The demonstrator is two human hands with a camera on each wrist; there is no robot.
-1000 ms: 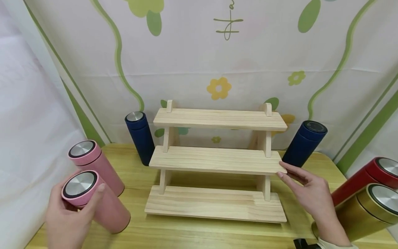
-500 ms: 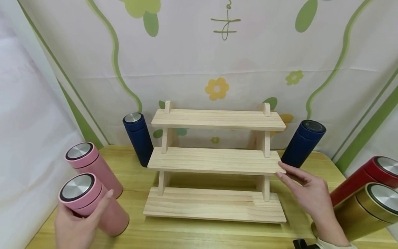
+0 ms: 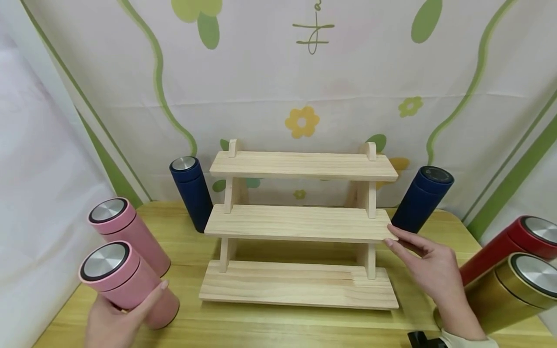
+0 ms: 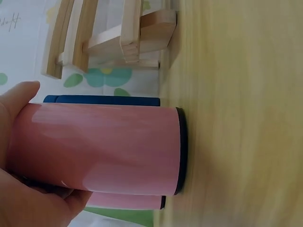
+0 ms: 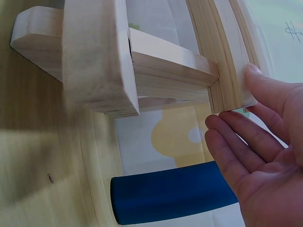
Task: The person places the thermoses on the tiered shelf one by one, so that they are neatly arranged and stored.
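My left hand (image 3: 110, 321) holds the nearer pink thermos bottle (image 3: 130, 282) low on its body. The left wrist view shows my thumb on one side of the pink thermos (image 4: 104, 149) and curled fingers on the other. Its black base is close to the tabletop. My right hand (image 3: 432, 270) pinches the right end of the middle board of a three-tier wooden display rack (image 3: 296, 223). In the right wrist view, the thumb (image 5: 265, 85) lies on one face of the board, with the index finger behind it and the other fingers loosely extended.
Behind the held bottle stands a second pink thermos (image 3: 135, 237). Dark blue thermoses flank the rack, one on the left (image 3: 193, 198) and one on the right (image 3: 419, 203). Red (image 3: 500, 251) and gold (image 3: 496, 295) thermoses stand at the right. A printed curtain (image 3: 261, 63) hangs behind the table.
My left hand has slid from near the lid down to the body of the pink thermos, slightly rightward. My right hand keeps its pinch on the rack. The head view has shifted slightly.
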